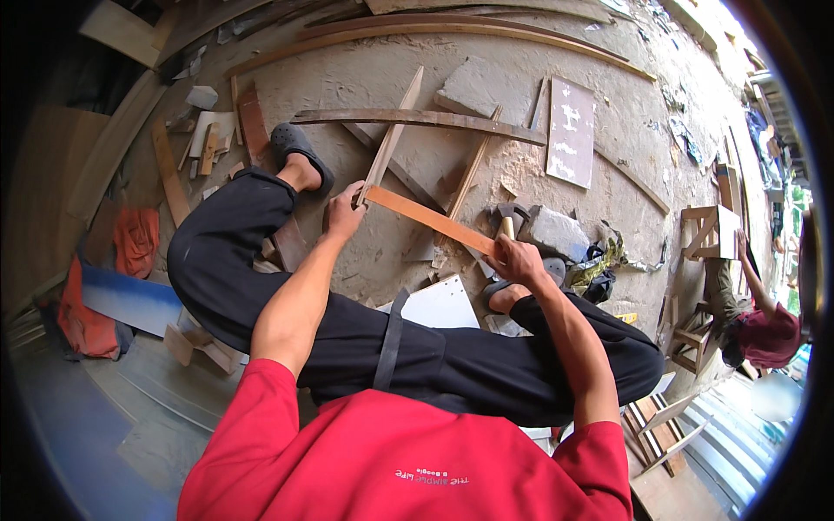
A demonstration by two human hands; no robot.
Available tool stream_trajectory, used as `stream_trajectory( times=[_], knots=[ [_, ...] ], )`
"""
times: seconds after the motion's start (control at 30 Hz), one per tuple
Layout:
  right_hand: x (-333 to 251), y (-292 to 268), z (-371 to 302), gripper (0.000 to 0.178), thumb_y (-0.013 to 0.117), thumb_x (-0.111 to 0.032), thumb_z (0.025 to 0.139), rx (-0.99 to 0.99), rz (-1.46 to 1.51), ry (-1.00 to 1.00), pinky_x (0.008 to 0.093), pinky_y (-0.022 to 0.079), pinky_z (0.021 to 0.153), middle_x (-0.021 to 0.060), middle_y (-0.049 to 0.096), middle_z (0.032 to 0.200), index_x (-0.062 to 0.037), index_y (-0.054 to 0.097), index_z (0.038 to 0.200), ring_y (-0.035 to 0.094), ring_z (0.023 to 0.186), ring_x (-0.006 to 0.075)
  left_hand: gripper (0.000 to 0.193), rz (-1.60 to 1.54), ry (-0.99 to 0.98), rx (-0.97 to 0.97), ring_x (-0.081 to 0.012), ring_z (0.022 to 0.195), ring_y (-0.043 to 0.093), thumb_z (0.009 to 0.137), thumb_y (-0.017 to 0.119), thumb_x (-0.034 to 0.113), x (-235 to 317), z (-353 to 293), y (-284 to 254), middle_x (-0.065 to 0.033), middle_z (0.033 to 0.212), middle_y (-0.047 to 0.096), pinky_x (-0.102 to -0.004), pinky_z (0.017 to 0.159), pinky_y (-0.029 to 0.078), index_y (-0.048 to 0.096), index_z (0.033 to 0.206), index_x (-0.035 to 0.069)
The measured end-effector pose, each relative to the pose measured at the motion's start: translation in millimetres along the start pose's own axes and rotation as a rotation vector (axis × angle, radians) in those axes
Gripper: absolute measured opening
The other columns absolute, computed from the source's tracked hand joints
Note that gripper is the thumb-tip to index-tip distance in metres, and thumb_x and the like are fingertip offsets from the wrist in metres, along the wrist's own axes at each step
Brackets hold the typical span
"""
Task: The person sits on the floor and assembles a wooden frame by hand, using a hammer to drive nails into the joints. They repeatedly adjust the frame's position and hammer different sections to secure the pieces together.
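Observation:
An orange-brown wooden slat (430, 220) runs between my two hands. My right hand (519, 262) is closed around its right end. At its left end my left hand (345, 211) is closed where the slat meets the lower end of a pale wooden strip (395, 135); which of the two pieces its fingers wrap I cannot tell exactly. Farther off, a dark narrow board (417, 117) lies across that strip and a second thin strip (473, 165). A hammer (507, 227) with a dark head and light handle is just beyond my right hand.
Beyond the frame lie a concrete slab (486, 87) and a purplish board (571, 130). A grey block (556, 233) stands right of the hammer. A white panel (439, 304) lies below the slat. Another person (764, 334) works at far right near a small wooden stool (714, 233).

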State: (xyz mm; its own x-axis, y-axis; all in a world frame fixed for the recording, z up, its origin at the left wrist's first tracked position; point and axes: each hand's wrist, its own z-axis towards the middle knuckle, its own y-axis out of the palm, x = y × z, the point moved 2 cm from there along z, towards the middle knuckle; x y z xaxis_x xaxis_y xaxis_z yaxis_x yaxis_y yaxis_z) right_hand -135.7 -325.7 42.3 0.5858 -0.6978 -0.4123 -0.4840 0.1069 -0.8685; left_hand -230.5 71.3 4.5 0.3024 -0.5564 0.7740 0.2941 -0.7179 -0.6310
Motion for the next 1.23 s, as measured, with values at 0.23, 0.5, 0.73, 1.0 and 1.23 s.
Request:
stream_trajectory(
  times=[0.23,0.5,0.73,1.0,1.23],
  knots=[
    [0,-2,2,0.038,0.066,-0.041,0.082,0.017,0.012,-0.055,0.0456,0.049,0.053,0.013,0.062,0.066,-0.0086,0.048,0.087,0.062,0.062,0.0366,0.05,0.027,0.024,-0.016,-0.0348,0.099,0.064,0.074,0.061,-0.001,1,2,-3,-0.0191,0.107,0.066,-0.0398,0.084,0.052,0.058,0.122,0.009],
    [-15,-2,8,0.036,0.064,-0.039,0.084,-0.072,-0.006,-0.099,0.0432,0.051,0.063,0.0141,0.063,0.082,-0.0075,0.051,0.096,0.064,0.076,0.0349,0.061,0.193,0.08,-0.133,-0.0369,0.101,0.061,0.075,0.063,0.002,7,11,-18,-0.0179,0.109,0.065,-0.0446,0.085,0.05,0.049,0.133,0.018],
    [-50,8,28,0.047,0.062,-0.043,0.086,0.034,0.213,-0.038,0.042,0.052,0.076,0.0164,0.064,0.097,-0.0057,0.054,0.115,0.064,0.089,0.0355,0.066,0.416,0.206,-0.307,-0.0359,0.102,0.06,0.075,0.065,0.005,29,17,-35,-0.0115,0.119,0.06,-0.045,0.085,0.05,0.045,0.136,0.022],
    [-70,11,62,0.059,0.066,-0.049,0.081,-0.143,0.32,0.11,0.0456,0.051,0.079,0.0217,0.065,0.099,-0.0027,0.052,0.115,0.063,0.094,0.0385,0.06,0.566,0.346,-0.466,-0.0297,0.107,0.058,0.075,0.067,0.013,34,32,-42,-0.0064,0.117,0.057,-0.0416,0.085,0.051,0.049,0.132,0.021],
    [-82,26,54,0.057,0.07,-0.045,0.079,0.024,0.204,0.075,0.0451,0.051,0.078,0.0208,0.065,0.098,-0.0036,0.047,0.111,0.064,0.093,0.0368,0.054,0.574,0.354,-0.513,-0.0282,0.108,0.058,0.074,0.068,0.013,32,40,-43,-0.0062,0.115,0.058,-0.0414,0.087,0.05,0.054,0.125,0.018]
  ],
)
